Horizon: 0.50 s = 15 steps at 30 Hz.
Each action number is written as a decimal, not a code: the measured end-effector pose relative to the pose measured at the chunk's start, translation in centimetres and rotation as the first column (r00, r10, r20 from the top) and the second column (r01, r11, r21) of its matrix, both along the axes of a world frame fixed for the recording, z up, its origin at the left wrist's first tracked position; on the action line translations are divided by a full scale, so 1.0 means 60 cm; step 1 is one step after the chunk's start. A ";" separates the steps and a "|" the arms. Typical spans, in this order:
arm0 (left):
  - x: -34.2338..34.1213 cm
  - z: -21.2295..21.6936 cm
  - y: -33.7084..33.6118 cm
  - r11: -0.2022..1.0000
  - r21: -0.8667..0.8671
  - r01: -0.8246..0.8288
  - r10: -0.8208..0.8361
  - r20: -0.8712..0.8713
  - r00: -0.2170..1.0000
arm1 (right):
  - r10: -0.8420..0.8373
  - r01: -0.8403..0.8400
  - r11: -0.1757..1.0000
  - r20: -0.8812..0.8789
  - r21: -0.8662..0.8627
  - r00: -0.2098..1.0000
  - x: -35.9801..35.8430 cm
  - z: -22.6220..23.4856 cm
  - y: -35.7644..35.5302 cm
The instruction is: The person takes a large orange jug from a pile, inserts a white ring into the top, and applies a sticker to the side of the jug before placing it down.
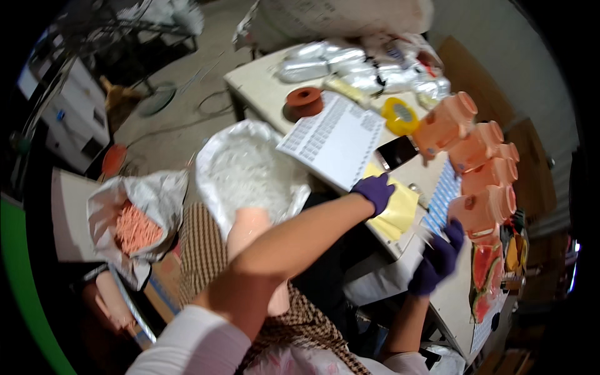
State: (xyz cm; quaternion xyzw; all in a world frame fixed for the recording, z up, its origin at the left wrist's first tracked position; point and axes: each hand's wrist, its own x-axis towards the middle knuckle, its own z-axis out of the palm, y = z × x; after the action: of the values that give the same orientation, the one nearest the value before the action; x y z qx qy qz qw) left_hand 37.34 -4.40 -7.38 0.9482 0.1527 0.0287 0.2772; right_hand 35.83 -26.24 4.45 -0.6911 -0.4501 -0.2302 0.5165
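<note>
Print too small to read
Rows on the white sheet (pixel 337 139), left side of the table (pixel 255 80); faint marks on the far sack (pixel 350 15).

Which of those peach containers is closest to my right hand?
The peach container lowest in the picture: it's near your right hand; the others are farther away.

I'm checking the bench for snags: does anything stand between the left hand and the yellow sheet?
Nothing visible does. The purple-gloved left hand is right at the left edge of the yellow sheet. The dark-screened phone lies beyond them, farther up the table, not in between.
</note>
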 end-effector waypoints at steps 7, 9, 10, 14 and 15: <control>-0.273 0.236 0.099 0.949 -0.292 0.123 0.056 0.535 0.843 | 0.259 -0.657 0.749 -0.951 0.088 0.169 -0.178 -0.006 0.066; -0.349 0.241 0.135 0.894 -0.427 0.138 0.179 0.622 0.763 | 0.226 -0.740 0.651 -0.974 0.169 -0.023 -0.215 -0.042 0.102; -0.389 0.239 0.141 0.855 -0.500 0.137 0.249 0.629 0.737 | 0.214 -0.767 0.619 -0.976 0.169 -0.041 -0.229 -0.063 0.115; -0.540 0.170 0.130 0.739 -0.673 -0.028 0.506 0.528 0.682 | 0.169 -0.852 0.516 -0.986 0.086 0.003 -0.265 -0.075 0.164; -0.568 0.158 0.121 0.703 -0.708 -0.067 0.549 0.480 0.684 | 0.162 -0.857 0.509 -0.987 0.076 0.009 -0.268 -0.075 0.170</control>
State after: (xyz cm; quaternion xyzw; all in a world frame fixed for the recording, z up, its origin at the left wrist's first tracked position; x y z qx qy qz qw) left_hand 3.25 2.85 2.12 0.6760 0.2131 0.3583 0.6077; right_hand 19.73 -16.04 -0.04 -0.5555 -0.3311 0.5927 0.4800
